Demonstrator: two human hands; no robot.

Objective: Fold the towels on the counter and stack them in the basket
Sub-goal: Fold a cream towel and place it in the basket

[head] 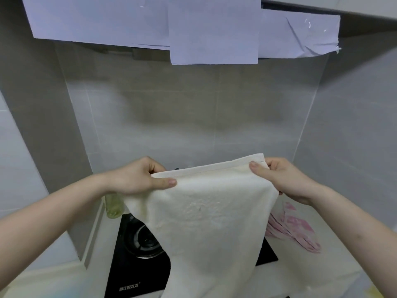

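Left hand [137, 179] and right hand [281, 179] each pinch a top corner of the cream towel [206, 222], which hangs spread above the hob [137, 254] and worktop [53, 282]. Keeping the hem taut and level should help bring corners together squarely. No basket shows; a pink towel [294, 231] lies behind.

Towel [210, 222] hangs before stove [137, 254]; cloth [294, 231] lies right.

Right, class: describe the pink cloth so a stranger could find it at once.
Start at the black stove on the counter. Right of it, beyond the hanging cream towel, the cloth lies crumpled. It alone is pink and white.
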